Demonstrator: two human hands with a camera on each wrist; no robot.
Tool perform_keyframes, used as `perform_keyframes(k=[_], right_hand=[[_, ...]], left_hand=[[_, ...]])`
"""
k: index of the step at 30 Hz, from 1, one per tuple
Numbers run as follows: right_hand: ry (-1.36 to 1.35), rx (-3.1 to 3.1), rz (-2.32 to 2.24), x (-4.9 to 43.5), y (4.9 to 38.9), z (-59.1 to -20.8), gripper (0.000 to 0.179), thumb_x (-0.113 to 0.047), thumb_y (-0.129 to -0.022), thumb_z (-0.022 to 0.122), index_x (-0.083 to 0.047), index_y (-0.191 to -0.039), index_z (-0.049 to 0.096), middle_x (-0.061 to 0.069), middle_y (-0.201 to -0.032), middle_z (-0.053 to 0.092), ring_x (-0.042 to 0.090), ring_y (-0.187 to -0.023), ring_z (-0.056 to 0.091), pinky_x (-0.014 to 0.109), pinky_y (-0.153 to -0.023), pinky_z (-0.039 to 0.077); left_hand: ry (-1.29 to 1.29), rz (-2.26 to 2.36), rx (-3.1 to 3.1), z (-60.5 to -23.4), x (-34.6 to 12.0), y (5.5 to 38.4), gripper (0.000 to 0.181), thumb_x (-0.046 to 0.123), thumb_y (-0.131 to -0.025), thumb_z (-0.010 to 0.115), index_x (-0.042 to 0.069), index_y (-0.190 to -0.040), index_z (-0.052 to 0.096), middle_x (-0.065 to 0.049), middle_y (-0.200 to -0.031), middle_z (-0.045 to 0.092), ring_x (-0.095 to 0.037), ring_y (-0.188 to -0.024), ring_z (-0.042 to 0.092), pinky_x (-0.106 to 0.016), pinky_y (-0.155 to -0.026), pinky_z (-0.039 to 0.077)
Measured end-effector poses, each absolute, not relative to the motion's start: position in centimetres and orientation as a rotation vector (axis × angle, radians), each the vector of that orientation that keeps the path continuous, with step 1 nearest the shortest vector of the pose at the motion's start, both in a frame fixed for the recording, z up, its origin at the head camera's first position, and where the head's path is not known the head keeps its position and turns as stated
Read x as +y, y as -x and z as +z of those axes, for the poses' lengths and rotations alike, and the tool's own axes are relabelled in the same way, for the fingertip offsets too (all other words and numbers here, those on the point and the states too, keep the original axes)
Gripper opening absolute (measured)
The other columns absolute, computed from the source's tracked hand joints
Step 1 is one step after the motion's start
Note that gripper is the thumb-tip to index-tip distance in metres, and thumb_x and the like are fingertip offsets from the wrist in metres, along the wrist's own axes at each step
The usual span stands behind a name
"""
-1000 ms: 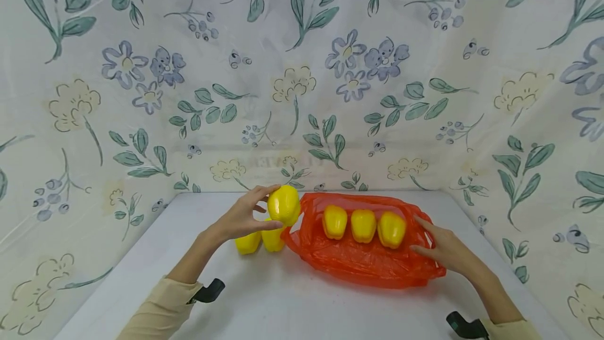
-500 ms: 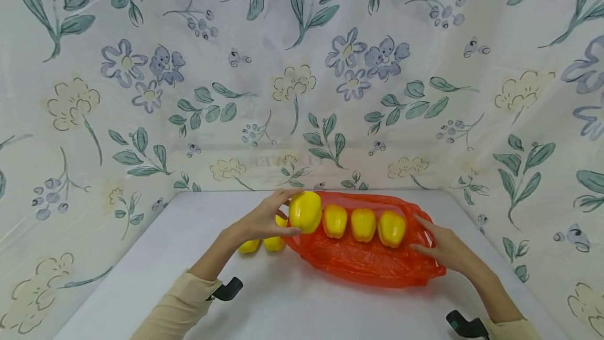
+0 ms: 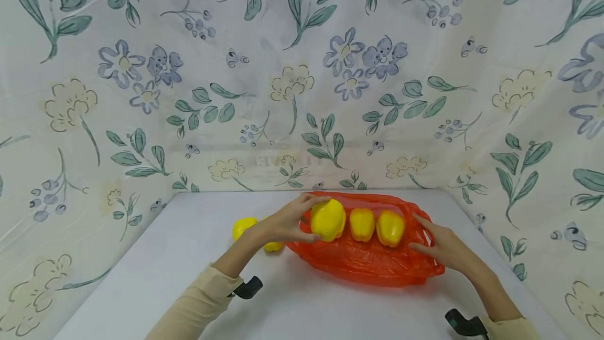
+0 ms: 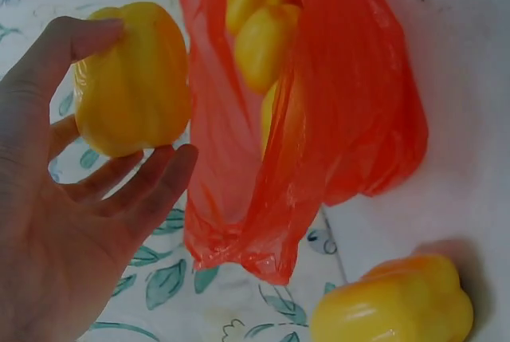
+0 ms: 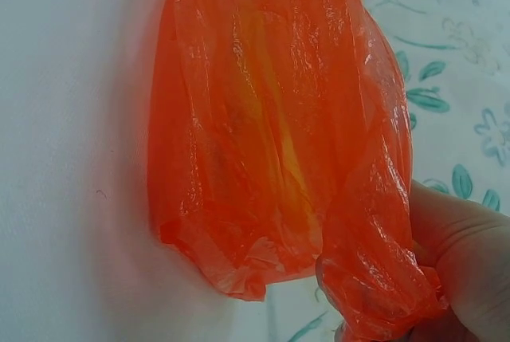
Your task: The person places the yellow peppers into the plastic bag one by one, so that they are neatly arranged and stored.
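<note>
My left hand (image 3: 288,223) holds a yellow bell pepper (image 3: 327,219) between thumb and fingers, over the left part of a red plastic bag (image 3: 358,266). In the left wrist view that pepper (image 4: 135,79) is raised beside the bag's opening. More yellow peppers (image 3: 362,224) lie in a row in the bag's opening, one largely hidden behind the held pepper. My right hand (image 3: 445,244) grips the bag's right end; the right wrist view shows the thumb (image 5: 470,250) pressing the bunched plastic, other fingers mostly hidden.
Two yellow peppers stand on the white table (image 3: 189,235) left of the bag: one pepper (image 3: 244,226) shows behind my left forearm, the other pepper (image 3: 273,246) is partly covered by it. A floral-patterned sheet (image 3: 292,119) rises behind the table and along its sides.
My left hand has carried the pepper rightward from near the table peppers to over the bag, lowering slightly. The right hand and the bag have stayed in place.
</note>
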State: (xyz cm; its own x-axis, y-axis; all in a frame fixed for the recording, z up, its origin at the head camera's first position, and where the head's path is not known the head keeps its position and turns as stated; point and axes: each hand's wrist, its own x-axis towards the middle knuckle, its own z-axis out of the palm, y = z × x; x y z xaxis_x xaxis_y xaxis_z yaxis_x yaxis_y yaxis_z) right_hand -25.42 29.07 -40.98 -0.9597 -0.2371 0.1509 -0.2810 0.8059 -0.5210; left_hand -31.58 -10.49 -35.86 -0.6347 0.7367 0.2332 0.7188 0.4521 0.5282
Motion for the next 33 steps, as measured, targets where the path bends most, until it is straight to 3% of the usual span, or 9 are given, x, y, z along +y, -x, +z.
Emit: perform_keyframes(k=[8, 14, 19, 23, 33], right_hand=[[-0.427, -2.894, 0.899, 29.3, 25.6, -41.0, 0.079, -0.030, -0.087, 0.073, 0.002, -0.148, 0.035, 0.033, -0.139, 0.049, 0.047, -0.115, 0.056, 0.042, -0.076, 0.061], [-0.431, -2.885, 0.876, 29.3, 25.5, -41.1, 0.079, -0.030, -0.086, 0.074, 0.003, -0.147, 0.036, 0.032, -0.137, 0.051, 0.046, -0.114, 0.057, 0.045, -0.079, 0.060], [-0.430, -2.881, 0.882, 29.3, 25.5, -41.1, 0.079, -0.030, -0.086, 0.074, 0.002, -0.148, 0.036, 0.032, -0.137, 0.052, 0.046, -0.114, 0.056, 0.045, -0.079, 0.060], [-0.415, -2.901, 0.882, 29.3, 25.5, -41.1, 0.080, -0.030, -0.086, 0.074, 0.003, -0.148, 0.035, 0.031, -0.138, 0.052, 0.046, -0.116, 0.055, 0.047, -0.082, 0.059], [-0.397, -2.904, 0.872, 29.3, 25.5, -41.1, 0.080, -0.029, -0.085, 0.075, 0.003, -0.147, 0.036, 0.031, -0.136, 0.053, 0.045, -0.114, 0.056, 0.045, -0.080, 0.060]], left_hand=[[-1.352, 0.893, 2.633, -36.5, -7.6, 32.0, 0.082, 0.041, -0.080, 0.079, 0.041, -0.148, 0.034, 0.003, -0.139, 0.044, -0.013, -0.119, 0.047, -0.034, -0.095, 0.053], [-1.377, 0.878, 2.565, -36.8, -5.1, 32.0, 0.082, 0.040, -0.081, 0.079, 0.039, -0.149, 0.033, 0.001, -0.141, 0.042, -0.013, -0.122, 0.047, -0.027, -0.092, 0.054], [-1.411, 0.805, 2.567, -37.4, -3.6, 32.0, 0.083, 0.043, -0.081, 0.078, 0.039, -0.149, 0.032, 0.001, -0.136, 0.043, -0.012, -0.116, 0.047, -0.028, -0.090, 0.055], [-1.434, 0.748, 2.598, -37.9, -2.8, 32.0, 0.082, 0.046, -0.081, 0.077, 0.041, -0.149, 0.031, 0.003, -0.134, 0.043, -0.010, -0.111, 0.047, -0.023, -0.088, 0.053], [-1.424, 0.719, 2.560, -38.9, -0.8, 31.7, 0.084, 0.049, -0.081, 0.076, 0.039, -0.151, 0.029, 0.002, -0.145, 0.039, -0.012, -0.126, 0.045, -0.026, -0.100, 0.049]])
